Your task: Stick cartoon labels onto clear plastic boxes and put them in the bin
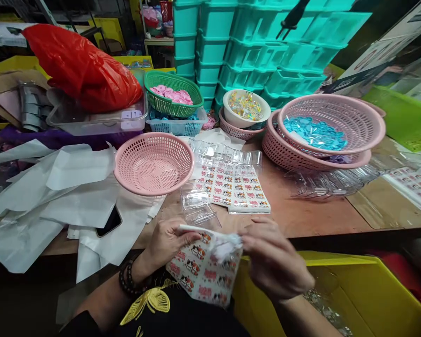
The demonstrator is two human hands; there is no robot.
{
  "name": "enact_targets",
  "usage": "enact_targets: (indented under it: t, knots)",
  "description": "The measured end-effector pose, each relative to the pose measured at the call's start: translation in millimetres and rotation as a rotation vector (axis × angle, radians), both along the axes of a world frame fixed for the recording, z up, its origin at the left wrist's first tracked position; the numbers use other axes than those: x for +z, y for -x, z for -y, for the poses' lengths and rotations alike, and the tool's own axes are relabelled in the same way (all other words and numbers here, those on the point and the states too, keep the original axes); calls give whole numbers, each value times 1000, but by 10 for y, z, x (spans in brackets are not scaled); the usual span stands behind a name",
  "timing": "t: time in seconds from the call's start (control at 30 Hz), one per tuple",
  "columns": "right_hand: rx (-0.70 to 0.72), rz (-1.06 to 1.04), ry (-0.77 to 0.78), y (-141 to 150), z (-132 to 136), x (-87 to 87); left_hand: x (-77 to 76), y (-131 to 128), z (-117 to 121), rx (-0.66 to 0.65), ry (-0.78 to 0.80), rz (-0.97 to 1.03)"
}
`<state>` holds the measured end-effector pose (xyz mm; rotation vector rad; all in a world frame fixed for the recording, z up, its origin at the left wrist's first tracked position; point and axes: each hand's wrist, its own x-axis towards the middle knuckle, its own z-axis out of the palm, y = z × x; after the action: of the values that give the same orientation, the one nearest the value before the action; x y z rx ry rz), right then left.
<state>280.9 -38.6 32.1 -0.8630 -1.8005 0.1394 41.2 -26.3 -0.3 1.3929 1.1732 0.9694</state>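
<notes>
At the table's front edge, my left hand (170, 243) pinches the top left corner of a sheet of cat stickers (196, 269), thumb on its printed face. The sheet hangs tilted in front of my dark top. At its upper right, my right hand (275, 257) is closed and smeared by motion. By its fingertips is a blurred pale blue and white thing (226, 247), whose kind I cannot make out. Just beyond my hands, clear plastic cases (198, 206) lie beside a stack of similar sticker sheets (231, 187), with more clear cases (228, 154) at its far end.
An empty pink basket (154, 164) stands left of the stickers, near white backing papers (80, 206) and a phone (109, 222). Pink baskets with blue pieces (315, 131) stand right. Behind are a green basket (173, 107), a white bowl (247, 122) and teal bins (214, 47). A yellow crate (372, 290) sits below right.
</notes>
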Motion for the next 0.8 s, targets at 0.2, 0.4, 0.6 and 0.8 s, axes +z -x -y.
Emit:
enact_targets:
  t: [0.2, 0.4, 0.6, 0.8]
  knots:
    - [77, -352, 831, 109, -905, -123, -173, -66, -201, 129, 167, 256]
    - [169, -452, 1074, 151, -1308, -341, -361, -149, -318, 88, 246, 351]
    - [295, -320, 1265, 134, -1433, -138, -299, -140, -323, 81, 168, 270]
    - [356, -172, 1418, 223, -1698, -95, -243, -170, -415, 23, 110, 233]
